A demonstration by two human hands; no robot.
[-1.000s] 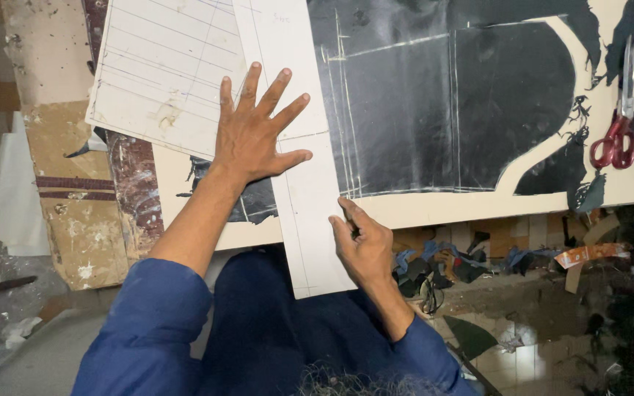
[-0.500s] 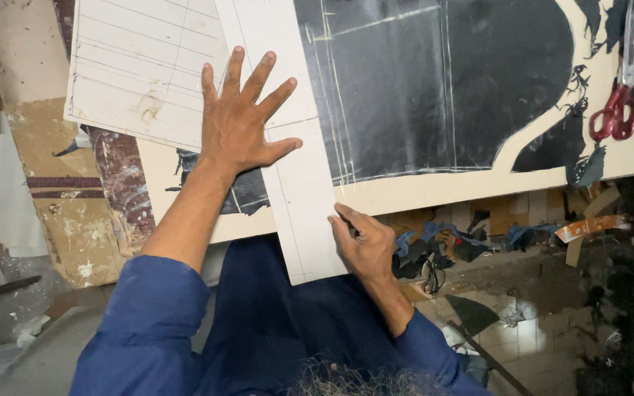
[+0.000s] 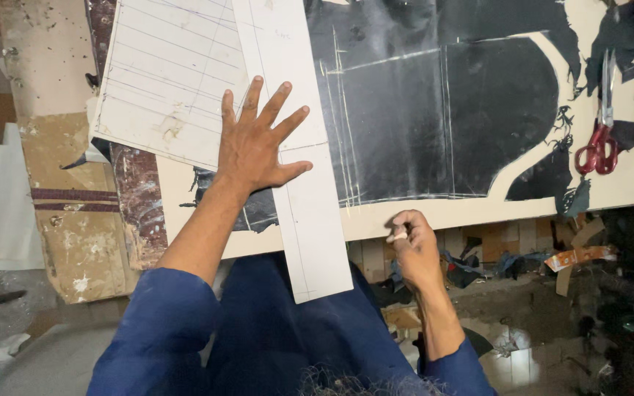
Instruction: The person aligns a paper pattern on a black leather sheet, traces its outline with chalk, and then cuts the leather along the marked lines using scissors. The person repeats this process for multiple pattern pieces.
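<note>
The left hand (image 3: 258, 150) is laid flat, palm down, a little left of the frame's centre, with its fingers (image 3: 281, 101) spread wide across a long white cardboard strip (image 3: 299, 183). The strip runs from the top of the frame down past the near edge of the worktop (image 3: 434, 213), so that its lower end hangs over the blue-clad lap. To the upper left of the hand, a ruled white pattern card (image 3: 166, 77) is seen, partly tucked under the strip's left edge and touched by the heel side of the hand. Just right of the strip, a large piece of black fabric (image 3: 434, 110) is spread over the pale board, marked with pale chalk lines that run parallel to the strip's right edge. The right hand (image 3: 414, 246) is held lower centre-right, just at the worktop's front edge, below the fabric's bottom corner; its fingers are curled together and a small pale piece of chalk (image 3: 399, 235) is pinched between thumb and forefinger. At the far right of the frame, red-handled scissors (image 3: 602, 125) lie on the board among black offcuts, well apart from both hands. Scraps of cloth are seen below the worktop at the lower right.
</note>
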